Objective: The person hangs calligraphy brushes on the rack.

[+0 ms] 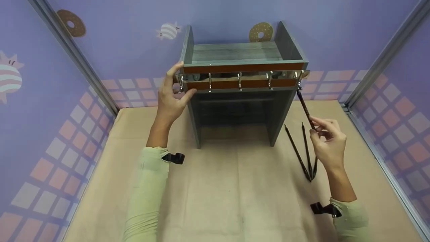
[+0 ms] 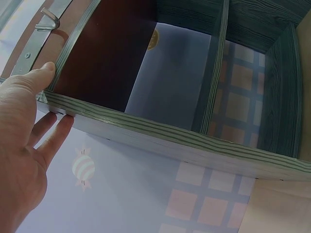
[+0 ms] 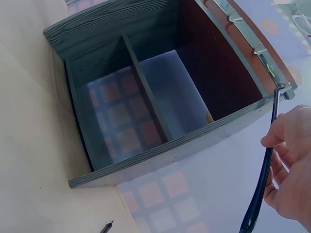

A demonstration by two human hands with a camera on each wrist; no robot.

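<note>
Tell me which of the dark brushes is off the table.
The brush pinched in the right hand, its top loop at the rack's rightmost hook; the other brushes lie on the table.

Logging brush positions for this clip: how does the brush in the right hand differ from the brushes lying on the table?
The held brush hangs near-upright from the end hook of the rack, pinched by the right hand. The table brushes lie flat on the table, untouched, meeting at their near ends. All are slim, dark and pointed.

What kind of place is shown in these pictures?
Probably a staged recording booth, not a home: purple printed wall panels with doughnuts and sweets, metal corner frames, and a beige covered tabletop holding a grey wooden hook shelf.
</note>
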